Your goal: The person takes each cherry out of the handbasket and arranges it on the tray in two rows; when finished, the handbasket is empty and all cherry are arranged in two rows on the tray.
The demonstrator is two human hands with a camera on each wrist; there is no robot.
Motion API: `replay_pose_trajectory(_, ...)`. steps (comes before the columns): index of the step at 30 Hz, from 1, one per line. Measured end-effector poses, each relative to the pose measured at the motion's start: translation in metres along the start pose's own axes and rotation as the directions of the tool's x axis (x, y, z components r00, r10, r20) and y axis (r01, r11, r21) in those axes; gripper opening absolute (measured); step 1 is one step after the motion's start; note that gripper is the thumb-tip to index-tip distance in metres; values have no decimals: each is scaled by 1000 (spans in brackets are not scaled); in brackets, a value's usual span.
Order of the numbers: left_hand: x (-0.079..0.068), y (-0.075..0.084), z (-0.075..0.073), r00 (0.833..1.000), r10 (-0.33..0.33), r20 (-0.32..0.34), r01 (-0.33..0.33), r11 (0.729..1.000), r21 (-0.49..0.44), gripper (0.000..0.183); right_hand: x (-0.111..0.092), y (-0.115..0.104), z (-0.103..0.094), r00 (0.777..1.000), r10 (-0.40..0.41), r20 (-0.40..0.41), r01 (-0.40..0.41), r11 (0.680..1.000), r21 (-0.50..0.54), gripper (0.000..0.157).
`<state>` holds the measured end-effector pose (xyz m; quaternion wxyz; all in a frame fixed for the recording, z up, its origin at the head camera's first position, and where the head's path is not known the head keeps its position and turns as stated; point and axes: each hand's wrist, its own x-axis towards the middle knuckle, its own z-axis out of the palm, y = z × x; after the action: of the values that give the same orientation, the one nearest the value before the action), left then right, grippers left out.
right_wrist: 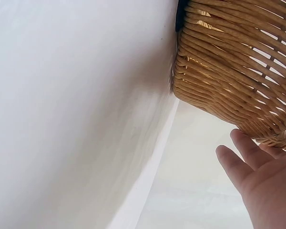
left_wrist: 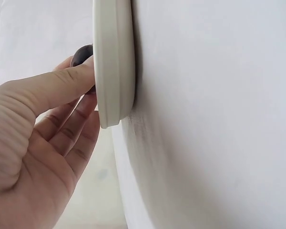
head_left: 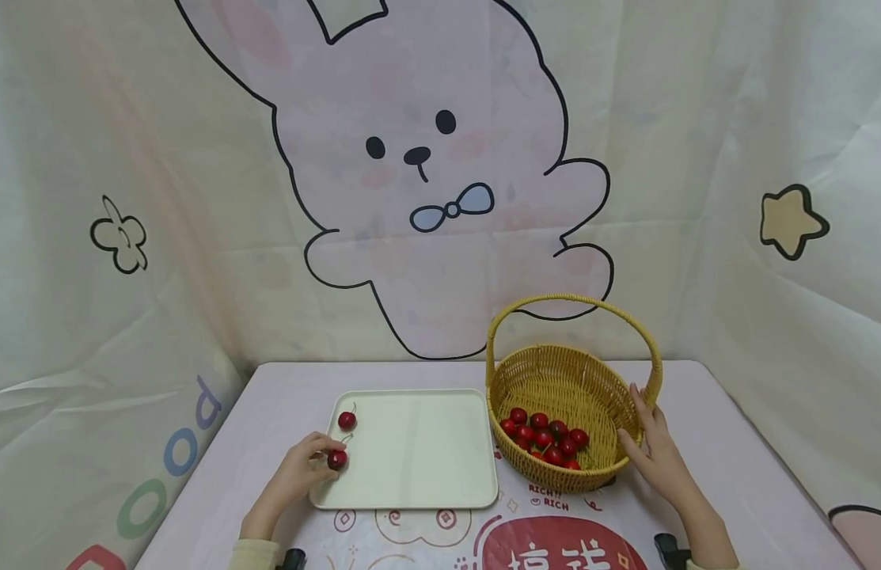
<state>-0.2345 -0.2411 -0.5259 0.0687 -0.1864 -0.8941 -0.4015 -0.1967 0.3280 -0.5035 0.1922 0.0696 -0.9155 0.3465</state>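
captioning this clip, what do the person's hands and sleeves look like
The left hand and right hand are bare, without gloves. Pale yellow sleeves show at the head view's bottom edge, with a black device beside each forearm, too cropped to detail.

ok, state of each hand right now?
Left hand: closed, pinching a cherry.
Right hand: open, touching the basket.

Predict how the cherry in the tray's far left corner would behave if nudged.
The cherry would probably roll, being round. Its glossy skin may be slippery. The tray, having a raised rim, would likely contain it.
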Motion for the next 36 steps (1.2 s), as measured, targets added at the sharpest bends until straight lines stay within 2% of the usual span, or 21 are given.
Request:
replay_pose_trajectory(6, -1, 1, -2, 1000, -22, 4, 22, 1000, 23, 39, 0, 0, 0, 1000, -7, -6, 7, 1000, -5, 79)
replay_pose_trajectory(12, -4, 0, -3, 1000, -3, -1, 3, 999, 37, 43, 0, 0, 1, 1000, -17, -8, 16, 1000, -3, 78)
replay_pose_trajectory(20, -5, 1, -4, 1000, -16, -6, 17, 997, 72, 46, 0, -2, -1, 1000, -20, -7, 20, 1000, -4, 78)
replay_pose_trajectory(22, -5, 1, -3, 1000, 9, -22, -7, 997, 81, 46, 0, -2, -1, 1000, -21, -7, 21, 1000, 0, 79)
replay_pose_trajectory(24, -4, 1, -3, 997, 62, -47, -58, 995, 83, 46, 0, -2, -1, 1000, -21, -6, 21, 1000, 2, 79)
replay_pose_trajectory(28, -1, 5, 0, 983, 162, -87, -154, 985, 83, 45, 0, -2, -1, 1000, -20, -6, 20, 1000, 0, 78)
replay_pose_trajectory(36, 7, 23, 12, 970, 214, -119, -205, 975, 84, 39, -1, -1, 0, 1000, -10, -6, 10, 1000, 4, 78)
